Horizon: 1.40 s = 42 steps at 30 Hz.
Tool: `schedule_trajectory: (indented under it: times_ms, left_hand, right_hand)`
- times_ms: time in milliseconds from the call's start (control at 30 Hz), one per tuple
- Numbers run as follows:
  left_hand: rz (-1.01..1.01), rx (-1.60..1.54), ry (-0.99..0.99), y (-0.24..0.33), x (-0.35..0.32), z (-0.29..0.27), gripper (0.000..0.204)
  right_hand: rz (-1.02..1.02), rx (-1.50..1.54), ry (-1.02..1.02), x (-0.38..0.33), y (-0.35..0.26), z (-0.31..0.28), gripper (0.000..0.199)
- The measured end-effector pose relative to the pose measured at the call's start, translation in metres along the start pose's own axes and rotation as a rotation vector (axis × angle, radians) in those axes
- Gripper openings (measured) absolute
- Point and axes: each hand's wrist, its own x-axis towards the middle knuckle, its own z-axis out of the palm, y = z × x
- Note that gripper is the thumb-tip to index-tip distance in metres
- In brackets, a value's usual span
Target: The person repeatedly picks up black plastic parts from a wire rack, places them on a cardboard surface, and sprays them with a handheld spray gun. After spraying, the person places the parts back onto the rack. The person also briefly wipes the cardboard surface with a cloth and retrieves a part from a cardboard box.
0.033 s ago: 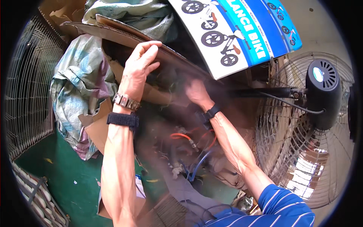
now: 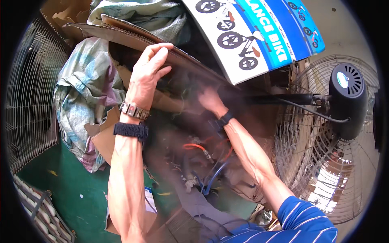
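The fingers (image 2: pixel 159 52) of the left hand (image 2: pixel 146 75) lie flat and close together along the edge of a brown cardboard flap (image 2: pixel 121 30), pressing on it rather than curling round anything; thumb and palm sit just under the flap's rim. The flap's long axis runs from the upper left down toward the right, and the left hand is plainly the nearer one to it. The right hand (image 2: pixel 210 100) is lower and to the right, blurred, reaching into the dark opening under the flap; whether its fingers are spread or closed on something cannot be told. Below both wrists lies a tangle of orange and blue wires (image 2: pixel 206 162). A printed white and blue carton (image 2: pixel 259 36) rests above, crumpled cloth sacking (image 2: pixel 81 101) to the left, and a standing fan (image 2: pixel 344 105) to the right on the green floor (image 2: pixel 73 190).
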Motion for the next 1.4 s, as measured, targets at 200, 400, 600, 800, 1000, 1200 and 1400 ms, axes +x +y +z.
schedule_trajectory:
  times_ms: [200, 400, 600, 800, 1000, 1200, 1400]
  left_hand:
    - [0.11, -0.093, -0.047, 0.008, 0.008, 0.002, 0.051]
    - [0.165, -0.128, -0.058, 0.002, 0.012, -0.002, 0.062]
    - [0.206, -0.158, -0.091, 0.001, 0.021, -0.005, 0.062]
    - [0.196, -0.195, -0.039, -0.004, 0.027, 0.006, 0.055]
    - [0.201, -0.192, 0.047, -0.012, 0.035, -0.007, 0.044]
    - [0.13, -0.152, 0.087, -0.006, 0.049, 0.003, 0.047]
    - [0.113, -0.17, 0.115, -0.009, 0.054, -0.009, 0.04]
  right_hand:
    - [0.079, 0.013, -0.25, 0.064, 0.098, 0.079, 0.035]
    - [0.091, 0.158, -0.268, 0.073, 0.117, 0.124, 0.028]
    - [-0.027, 0.36, -0.221, 0.069, 0.046, 0.12, 0.022]
    - [-0.211, 0.841, -0.023, 0.122, -0.082, 0.111, 0.028]
    - [-0.069, 0.692, -0.331, 0.104, -0.08, 0.119, 0.034]
    - [0.409, 0.102, -0.28, 0.06, 0.063, 0.099, 0.037]
    - [0.293, 0.219, -0.225, 0.064, 0.1, 0.127, 0.036]
